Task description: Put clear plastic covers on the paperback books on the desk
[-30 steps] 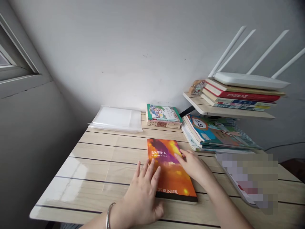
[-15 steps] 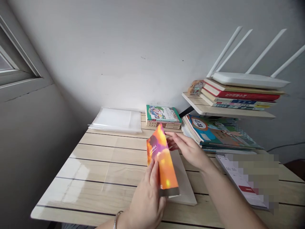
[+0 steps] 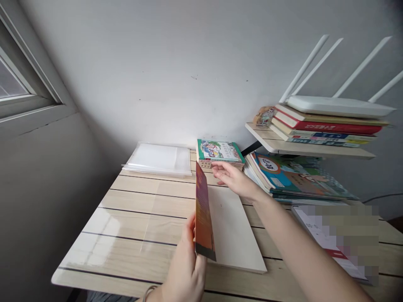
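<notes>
The book (image 3: 233, 226) lies on the surface (image 3: 132, 218) near its front edge, its orange cover (image 3: 203, 218) lifted upright and pinched by the left hand (image 3: 184, 268), while the right hand (image 3: 231, 178) rests open at the book's far corner, gripping nothing. If the left hand pulls the cover much further from the book, the spine could crease or the book could slide off that edge.
</notes>
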Demonstrator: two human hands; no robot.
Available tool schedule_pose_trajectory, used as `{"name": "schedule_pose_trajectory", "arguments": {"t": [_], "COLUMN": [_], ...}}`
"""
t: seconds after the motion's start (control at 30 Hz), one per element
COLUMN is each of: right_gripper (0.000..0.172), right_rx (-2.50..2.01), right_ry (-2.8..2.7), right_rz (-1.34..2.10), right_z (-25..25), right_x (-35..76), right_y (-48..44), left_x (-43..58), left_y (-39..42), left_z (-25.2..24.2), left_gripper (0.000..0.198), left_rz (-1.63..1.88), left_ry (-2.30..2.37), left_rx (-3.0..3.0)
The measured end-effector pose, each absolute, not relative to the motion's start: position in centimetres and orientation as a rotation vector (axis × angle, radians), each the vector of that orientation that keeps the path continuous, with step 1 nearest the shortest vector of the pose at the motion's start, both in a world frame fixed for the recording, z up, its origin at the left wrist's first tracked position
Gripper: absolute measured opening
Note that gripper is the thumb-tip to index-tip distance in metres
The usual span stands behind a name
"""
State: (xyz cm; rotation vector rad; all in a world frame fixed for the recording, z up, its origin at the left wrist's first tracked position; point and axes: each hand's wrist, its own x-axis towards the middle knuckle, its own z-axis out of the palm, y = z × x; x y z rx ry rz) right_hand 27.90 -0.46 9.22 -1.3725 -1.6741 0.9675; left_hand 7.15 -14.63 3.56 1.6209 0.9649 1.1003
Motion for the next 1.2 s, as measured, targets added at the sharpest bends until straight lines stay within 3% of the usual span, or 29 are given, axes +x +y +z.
{"name": "schedule_pose_trajectory", "arguments": {"t": [0.1, 0.2, 0.4, 0.6, 0.67, 0.87, 1.07, 1.2], "right_gripper": [0.065, 0.069, 0.049, 0.048, 0.048, 0.048, 0.049, 0.046], "right_rx": [-1.462, -1.452, -1.145, -1.083, -1.073, -1.036, -1.053, -1.103], "right_ry": [-1.659, -1.713, -1.753, -1.625, -1.580, -1.483, -1.510, -1.628], "right_rz": [1.132, 1.036, 0.998, 1.199, 1.238, 1.321, 1.280, 1.108], "right_z": [7.6, 6.0, 6.1, 5.3, 4.9, 5.0, 5.7, 5.6], "right_x": [28.1, 27.2, 23.9, 22.7, 22.5, 21.9, 22.8, 23.2], "right_y": [-1.6, -1.4, 2.1, 3.8, 3.9, 4.0, 3.6, 3.4], "left_x": [6.8, 6.4, 5.8, 0.3, -1.6, -2.5, -1.5, -0.2], "left_y": [-15.0, -15.2, -15.1, -9.1, -6.4, -1.7, 0.9, 1.5], "left_z": [2.6, 2.3, 4.1, 5.3, 5.7, 6.0, 5.7, 5.5], "left_gripper": [0.053, 0.058, 0.075, 0.037, 0.034, 0.046, 0.029, 0.020], "left_rz": [1.113, 1.066, 0.857, 0.979, 0.987, 0.897, 0.679, 0.747], "left_ry": [0.998, 0.932, 0.882, 1.444, 1.614, 1.489, 1.311, 1.109], "left_rx": [1.565, 1.524, 1.543, 1.394, 1.114, 0.815, 0.954, 1.021]}}
